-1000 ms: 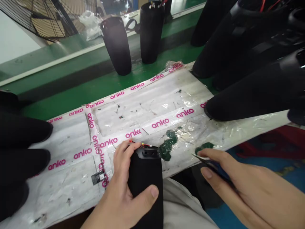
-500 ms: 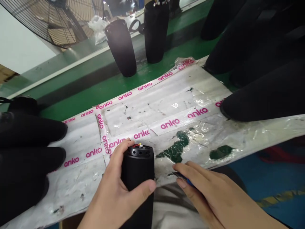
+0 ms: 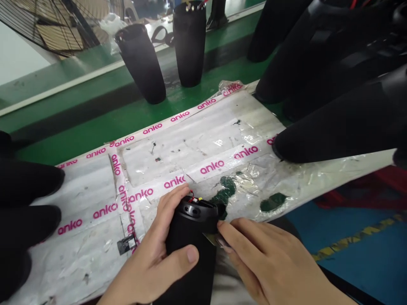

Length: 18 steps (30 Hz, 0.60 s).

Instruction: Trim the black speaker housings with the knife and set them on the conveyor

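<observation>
In the head view, a black fabric-covered cylinder [image 3: 190,262], looking like a portable speaker body, stands tilted at the table's near edge. Red and yellow wires with a white connector [image 3: 195,199] stick out of its open top. My left hand [image 3: 155,254] wraps around its left side, thumb across the front. My right hand [image 3: 257,250] pinches a small knife [image 3: 212,239] whose flat blade lies against the cylinder's upper right side, just below the plastic rim. Most of the knife's handle is hidden by my fingers.
White padding taped with pink "anko" print [image 3: 190,144] covers the green table [image 3: 92,123]. Two black cylinders [image 3: 143,63] stand behind it. More lie at left [image 3: 28,180] and right [image 3: 318,127]. A small black piece [image 3: 126,244] rests near my left hand. A fan [image 3: 63,25] is at back left.
My right hand has moved left, bringing the blade from beside the cylinder onto its upper side. The cylinder has turned and leans a bit in my left hand. The view has shifted to the right.
</observation>
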Each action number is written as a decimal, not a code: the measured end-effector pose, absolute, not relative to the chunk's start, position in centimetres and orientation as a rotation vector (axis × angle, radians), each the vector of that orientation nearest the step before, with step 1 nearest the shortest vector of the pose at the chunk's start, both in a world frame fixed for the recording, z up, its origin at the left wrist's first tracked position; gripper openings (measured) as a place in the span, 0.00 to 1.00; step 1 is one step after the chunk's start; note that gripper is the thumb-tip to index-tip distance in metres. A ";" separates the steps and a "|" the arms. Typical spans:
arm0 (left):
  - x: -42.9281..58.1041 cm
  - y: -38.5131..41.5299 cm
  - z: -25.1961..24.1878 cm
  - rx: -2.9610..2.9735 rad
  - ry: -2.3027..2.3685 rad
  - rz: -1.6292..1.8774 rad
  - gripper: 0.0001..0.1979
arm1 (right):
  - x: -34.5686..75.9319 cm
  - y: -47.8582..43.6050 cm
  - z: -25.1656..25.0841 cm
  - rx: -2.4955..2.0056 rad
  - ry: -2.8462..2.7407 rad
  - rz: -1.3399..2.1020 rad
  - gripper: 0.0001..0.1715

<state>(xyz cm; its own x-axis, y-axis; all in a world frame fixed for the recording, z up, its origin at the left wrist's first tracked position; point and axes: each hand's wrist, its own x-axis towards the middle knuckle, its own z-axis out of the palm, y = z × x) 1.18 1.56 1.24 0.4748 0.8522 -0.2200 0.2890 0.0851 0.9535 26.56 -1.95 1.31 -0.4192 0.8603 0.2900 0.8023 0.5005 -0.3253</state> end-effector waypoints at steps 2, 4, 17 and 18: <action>1.0 1.7 1.5 1.473 1.068 0.542 0.38 | 26.4 -1.8 1.5 -1.387 -2.327 0.183 0.19; 1.0 1.8 1.6 1.475 1.084 0.520 0.39 | 26.4 -1.5 1.6 -1.395 -2.324 0.183 0.20; 2.1 1.5 2.5 1.399 1.203 0.526 0.34 | 27.1 -1.1 2.2 -1.408 -2.394 0.251 0.18; 2.2 1.5 2.6 1.390 1.201 0.522 0.34 | 27.2 -1.1 2.2 -1.409 -2.396 0.260 0.18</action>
<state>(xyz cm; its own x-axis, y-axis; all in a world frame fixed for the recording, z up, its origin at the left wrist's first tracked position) 2.18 1.50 2.57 0.3735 0.8677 -0.3279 0.3515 0.1947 0.9157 27.16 -1.09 2.22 -0.4455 0.8720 0.2029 0.8080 0.4892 -0.3283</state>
